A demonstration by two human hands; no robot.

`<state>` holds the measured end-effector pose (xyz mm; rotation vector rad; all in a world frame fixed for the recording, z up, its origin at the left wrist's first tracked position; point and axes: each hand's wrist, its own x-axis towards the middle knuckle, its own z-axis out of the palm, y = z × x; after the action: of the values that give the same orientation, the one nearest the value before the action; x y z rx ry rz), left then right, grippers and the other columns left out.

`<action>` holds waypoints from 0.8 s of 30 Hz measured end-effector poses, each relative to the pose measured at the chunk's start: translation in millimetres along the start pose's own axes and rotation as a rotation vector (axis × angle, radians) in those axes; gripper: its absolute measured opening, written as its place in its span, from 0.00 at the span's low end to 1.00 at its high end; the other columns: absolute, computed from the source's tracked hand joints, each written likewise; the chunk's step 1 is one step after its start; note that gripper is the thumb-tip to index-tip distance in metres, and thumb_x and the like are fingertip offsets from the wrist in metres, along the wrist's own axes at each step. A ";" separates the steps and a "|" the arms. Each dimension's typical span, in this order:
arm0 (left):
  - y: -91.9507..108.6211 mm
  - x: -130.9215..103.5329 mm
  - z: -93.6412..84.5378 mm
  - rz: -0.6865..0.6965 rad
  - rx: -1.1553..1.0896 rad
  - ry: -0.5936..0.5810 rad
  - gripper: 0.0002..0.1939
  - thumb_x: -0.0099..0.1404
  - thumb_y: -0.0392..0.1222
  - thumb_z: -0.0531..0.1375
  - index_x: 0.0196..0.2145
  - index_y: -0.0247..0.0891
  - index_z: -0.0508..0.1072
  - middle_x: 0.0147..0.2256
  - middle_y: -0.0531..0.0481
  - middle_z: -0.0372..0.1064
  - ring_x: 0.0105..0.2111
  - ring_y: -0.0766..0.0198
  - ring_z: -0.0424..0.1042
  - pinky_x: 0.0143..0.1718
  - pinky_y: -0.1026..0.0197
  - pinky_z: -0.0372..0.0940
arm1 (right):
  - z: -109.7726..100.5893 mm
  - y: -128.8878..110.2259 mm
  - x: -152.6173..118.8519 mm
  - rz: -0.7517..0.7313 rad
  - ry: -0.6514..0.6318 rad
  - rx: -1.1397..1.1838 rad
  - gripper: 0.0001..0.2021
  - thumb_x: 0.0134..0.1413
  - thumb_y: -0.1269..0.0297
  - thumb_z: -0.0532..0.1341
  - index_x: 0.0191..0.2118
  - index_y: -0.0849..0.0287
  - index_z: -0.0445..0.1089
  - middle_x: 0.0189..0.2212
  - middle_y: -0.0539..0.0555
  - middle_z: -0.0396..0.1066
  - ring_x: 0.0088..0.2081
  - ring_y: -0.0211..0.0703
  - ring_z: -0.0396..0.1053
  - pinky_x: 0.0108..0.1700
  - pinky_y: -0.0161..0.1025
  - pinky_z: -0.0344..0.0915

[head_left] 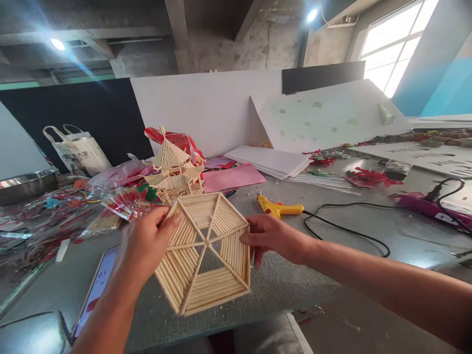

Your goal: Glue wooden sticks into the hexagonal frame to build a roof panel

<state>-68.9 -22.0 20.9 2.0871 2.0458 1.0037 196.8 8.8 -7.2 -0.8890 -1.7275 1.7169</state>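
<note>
Between my two hands is a hexagonal panel (217, 282) of thin wooden sticks, tilted up above the table. Six spokes meet at its middle, with stick rows filling the outer parts and gaps near the centre. My left hand (149, 241) grips its left edge, thumb on the face. My right hand (273, 238) pinches the right corner, thumb in front and fingers partly behind. Beyond the panel stands a small stick-built pagoda (171, 167) with a pointed roof. A yellow glue gun (282, 208) lies on the table past my right hand.
A phone (98, 285) lies by my left forearm. Plastic-wrapped sticks (123, 201) and scraps crowd the left. White boards (271, 160) and pink paper (234, 178) lie behind. The black cable (348, 236) runs right towards a purple power strip (431, 206).
</note>
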 end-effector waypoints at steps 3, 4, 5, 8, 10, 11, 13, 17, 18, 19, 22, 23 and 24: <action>2.8 12.0 22.8 -0.018 0.042 -0.176 0.19 0.61 0.53 0.51 0.31 0.37 0.74 0.23 0.53 0.70 0.26 0.63 0.68 0.24 0.66 0.55 | -3.6 10.1 -0.8 0.153 -0.056 -0.051 0.20 0.41 0.54 0.64 0.35 0.63 0.61 0.26 0.51 0.69 0.23 0.36 0.68 0.20 0.31 0.63; 1.2 13.0 31.0 -0.029 0.063 -0.217 0.19 0.60 0.53 0.51 0.28 0.37 0.74 0.22 0.54 0.70 0.26 0.63 0.68 0.24 0.66 0.55 | -5.3 11.8 -1.6 0.192 -0.079 -0.118 0.18 0.43 0.54 0.63 0.34 0.63 0.62 0.24 0.50 0.69 0.20 0.34 0.66 0.18 0.30 0.62; -0.9 13.2 38.5 -0.041 0.090 -0.251 0.19 0.60 0.53 0.51 0.27 0.37 0.73 0.21 0.54 0.69 0.25 0.63 0.67 0.24 0.66 0.54 | -7.1 12.4 -2.2 0.224 -0.093 -0.207 0.16 0.45 0.54 0.62 0.33 0.62 0.62 0.23 0.49 0.67 0.18 0.32 0.64 0.17 0.29 0.59; -5.3 9.8 53.6 -0.056 0.191 -0.323 0.19 0.61 0.52 0.50 0.27 0.37 0.74 0.22 0.51 0.69 0.26 0.62 0.68 0.25 0.65 0.55 | -11.4 9.7 -1.9 0.244 -0.055 -0.532 0.13 0.48 0.56 0.59 0.30 0.62 0.64 0.19 0.45 0.62 0.15 0.29 0.58 0.16 0.28 0.54; -4.8 2.3 57.2 -0.041 0.257 -0.277 0.18 0.62 0.50 0.50 0.34 0.36 0.74 0.27 0.47 0.73 0.29 0.59 0.71 0.27 0.63 0.58 | -13.3 9.1 -0.4 0.176 0.039 -0.745 0.13 0.48 0.56 0.59 0.32 0.62 0.67 0.19 0.47 0.64 0.18 0.30 0.59 0.18 0.29 0.53; -3.6 -3.9 57.5 -0.008 0.283 -0.217 0.17 0.63 0.48 0.50 0.39 0.36 0.74 0.31 0.45 0.74 0.32 0.57 0.72 0.30 0.61 0.61 | -14.0 10.3 0.2 0.129 0.084 -0.833 0.14 0.47 0.56 0.60 0.34 0.63 0.68 0.20 0.48 0.65 0.19 0.31 0.60 0.20 0.30 0.54; -0.1 -21.9 56.6 0.160 0.324 -0.044 0.17 0.64 0.45 0.50 0.44 0.33 0.71 0.39 0.40 0.73 0.40 0.55 0.71 0.37 0.56 0.64 | -14.8 15.6 0.9 0.040 0.142 -0.947 0.17 0.47 0.56 0.60 0.39 0.63 0.68 0.23 0.50 0.69 0.23 0.33 0.62 0.23 0.30 0.54; 7.1 -69.2 55.1 0.740 0.276 0.109 0.19 0.65 0.47 0.51 0.49 0.34 0.68 0.46 0.43 0.71 0.46 0.59 0.69 0.44 0.57 0.67 | -14.0 28.0 0.1 -0.037 0.166 -1.011 0.19 0.50 0.57 0.58 0.45 0.63 0.67 0.24 0.50 0.70 0.23 0.35 0.63 0.25 0.31 0.54; 8.3 -79.8 56.0 0.800 0.315 0.107 0.23 0.63 0.51 0.53 0.51 0.34 0.67 0.47 0.43 0.69 0.49 0.58 0.67 0.46 0.57 0.66 | -13.3 29.5 -0.2 -0.045 0.181 -1.027 0.19 0.50 0.57 0.58 0.45 0.64 0.67 0.24 0.51 0.70 0.24 0.35 0.63 0.26 0.31 0.54; 9.0 -88.6 57.5 0.872 0.359 0.109 0.27 0.62 0.54 0.54 0.51 0.33 0.67 0.48 0.42 0.69 0.51 0.57 0.65 0.48 0.57 0.65 | -12.5 30.3 -0.3 -0.049 0.192 -1.043 0.19 0.50 0.58 0.58 0.45 0.64 0.67 0.24 0.51 0.71 0.24 0.36 0.64 0.26 0.32 0.54; 8.5 -103.2 65.4 0.977 0.436 0.143 0.32 0.60 0.61 0.52 0.50 0.30 0.68 0.49 0.42 0.68 0.52 0.57 0.64 0.53 0.58 0.62 | -10.3 29.1 -0.2 -0.036 0.204 -1.072 0.19 0.51 0.58 0.58 0.45 0.65 0.68 0.25 0.53 0.71 0.25 0.37 0.65 0.27 0.32 0.54; 7.6 -104.6 68.6 0.981 0.441 0.152 0.32 0.60 0.62 0.52 0.49 0.31 0.69 0.49 0.43 0.69 0.51 0.57 0.64 0.54 0.59 0.60 | -9.8 28.4 -0.1 -0.032 0.202 -1.076 0.19 0.51 0.58 0.58 0.45 0.65 0.68 0.24 0.53 0.71 0.25 0.37 0.65 0.27 0.32 0.54; 6.4 -105.1 71.6 0.976 0.434 0.159 0.32 0.60 0.62 0.51 0.49 0.31 0.69 0.49 0.44 0.69 0.51 0.58 0.65 0.54 0.59 0.59 | -9.4 27.7 -0.1 -0.034 0.201 -1.078 0.19 0.51 0.57 0.58 0.45 0.64 0.68 0.24 0.53 0.71 0.24 0.37 0.65 0.27 0.32 0.54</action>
<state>-20.3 -90.1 -75.0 3.4675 1.2910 0.8196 206.2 13.9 -34.5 -1.3660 -2.4734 0.5206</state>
